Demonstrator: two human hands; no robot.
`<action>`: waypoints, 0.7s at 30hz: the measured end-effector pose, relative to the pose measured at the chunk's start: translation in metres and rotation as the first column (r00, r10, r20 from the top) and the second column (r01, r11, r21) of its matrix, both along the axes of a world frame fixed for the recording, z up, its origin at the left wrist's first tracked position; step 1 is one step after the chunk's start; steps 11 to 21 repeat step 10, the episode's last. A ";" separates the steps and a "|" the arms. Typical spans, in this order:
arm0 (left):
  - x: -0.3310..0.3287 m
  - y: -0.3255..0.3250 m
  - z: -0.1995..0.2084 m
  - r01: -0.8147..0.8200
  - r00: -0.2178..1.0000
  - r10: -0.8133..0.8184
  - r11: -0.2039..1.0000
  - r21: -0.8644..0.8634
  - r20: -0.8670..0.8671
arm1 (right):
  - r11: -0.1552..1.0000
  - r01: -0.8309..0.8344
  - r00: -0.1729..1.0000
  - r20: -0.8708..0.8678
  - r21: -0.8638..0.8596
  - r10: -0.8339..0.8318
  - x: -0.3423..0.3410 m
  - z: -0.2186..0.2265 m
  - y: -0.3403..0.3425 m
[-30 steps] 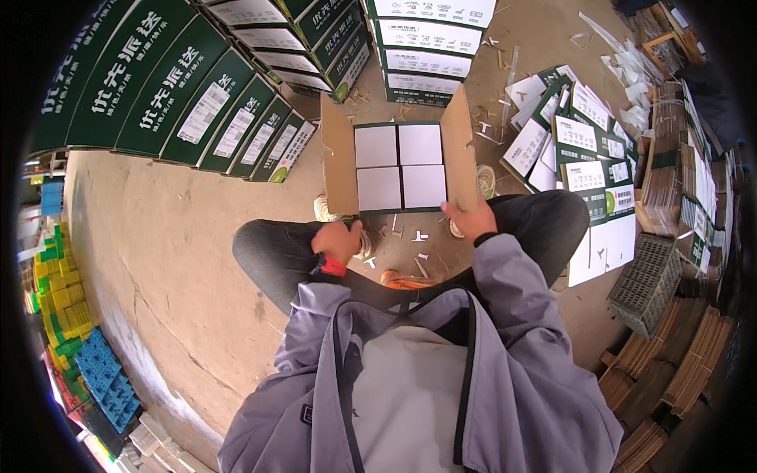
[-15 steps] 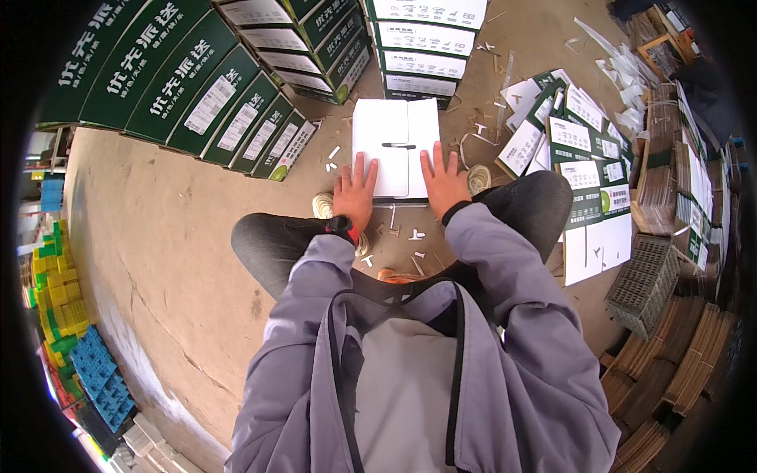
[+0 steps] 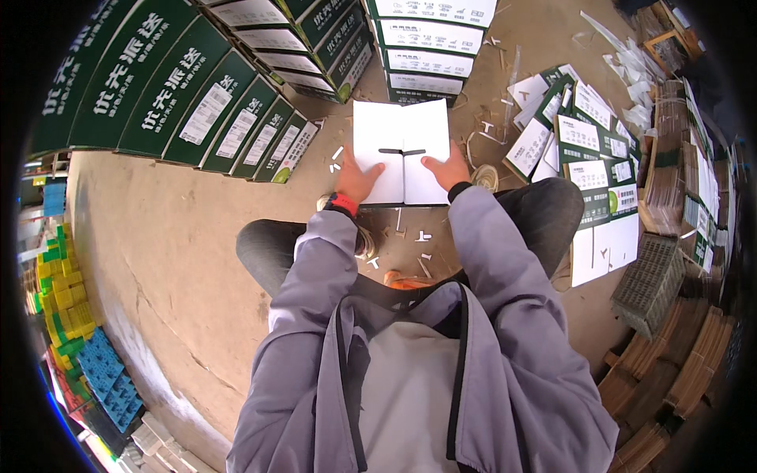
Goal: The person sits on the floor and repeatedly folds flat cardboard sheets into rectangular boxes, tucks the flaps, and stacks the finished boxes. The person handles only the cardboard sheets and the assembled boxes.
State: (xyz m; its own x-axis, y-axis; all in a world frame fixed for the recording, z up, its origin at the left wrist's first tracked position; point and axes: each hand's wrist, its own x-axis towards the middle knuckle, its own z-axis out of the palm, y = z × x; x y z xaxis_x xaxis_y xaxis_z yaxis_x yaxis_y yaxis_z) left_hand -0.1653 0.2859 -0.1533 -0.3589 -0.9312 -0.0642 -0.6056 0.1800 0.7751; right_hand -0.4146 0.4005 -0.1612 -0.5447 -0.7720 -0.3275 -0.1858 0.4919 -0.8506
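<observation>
Sleeves of a grey jacket come first, reaching forward from the seated person. The left hand (image 3: 356, 183), with a red band at the wrist, lies flat and spread on the near left corner of a white folded carton (image 3: 401, 151). The right hand (image 3: 447, 171) presses the near right corner in the same way, fingers open, nothing clasped. The carton lies on the floor (image 3: 158, 260) just in front of the knees, its two flaps meeting at a middle seam with a dark slot. To do this pressing well, I think both palms should push evenly so the flaps stay level and the seam stays closed, and the carton should not slide on the dusty floor. Small white paper scraps (image 3: 423, 236) lie between the legs. Farther right, flat printed cartons (image 3: 587, 150) are spread out. Beyond, stacks of green and white boxes (image 3: 236, 110) stand in rows.
</observation>
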 end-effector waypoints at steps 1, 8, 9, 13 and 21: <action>-0.004 -0.002 0.004 0.036 0.999 -0.035 0.997 0.071 -0.013 | 0.999 -0.034 0.999 -0.033 0.006 0.035 -0.008 -0.003 0.003; -0.028 0.006 0.018 -0.003 0.969 -0.035 0.988 0.153 0.245 | 0.964 0.108 0.975 -0.216 0.245 -0.055 0.034 0.033 -0.006; -0.033 0.010 0.020 -0.012 0.959 -0.027 0.990 0.139 0.281 | 0.953 0.115 0.976 -0.210 0.281 -0.056 0.037 0.040 -0.008; -0.039 0.013 0.022 -0.022 0.949 -0.019 0.992 0.124 0.316 | 0.941 0.115 0.980 -0.193 0.318 -0.054 0.041 0.047 -0.010; -0.039 0.013 0.022 -0.022 0.949 -0.019 0.992 0.124 0.316 | 0.941 0.115 0.980 -0.193 0.318 -0.054 0.041 0.047 -0.010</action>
